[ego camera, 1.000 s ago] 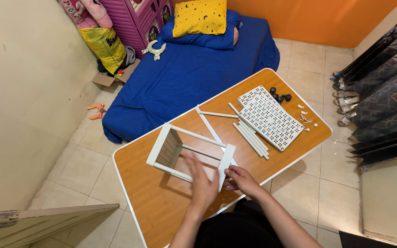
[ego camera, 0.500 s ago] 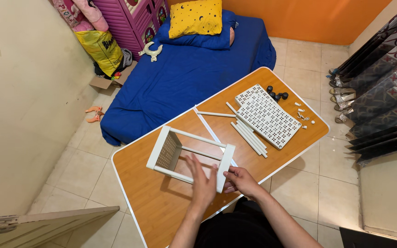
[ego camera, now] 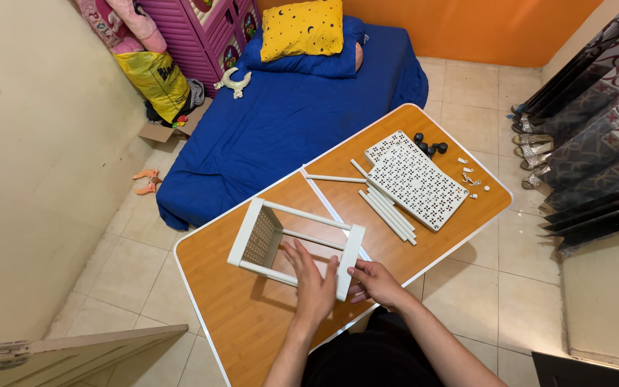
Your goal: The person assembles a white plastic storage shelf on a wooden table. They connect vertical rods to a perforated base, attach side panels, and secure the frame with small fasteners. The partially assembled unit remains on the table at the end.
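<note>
L hand [ego camera: 314, 281] flat, fingers spread on white rack frame [ego camera: 296, 247]; R hand [ego camera: 375, 280] pinching its end panel. Risk: rods popping out w/ uneven push.

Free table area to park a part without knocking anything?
Bare wood on the table near-left corner, below the white frame and beside the left hand. Crowded: far end, with perforated panels, rods and small fittings.

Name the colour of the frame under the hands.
White frame, seen best in the head view, on the orange-brown table.
</note>
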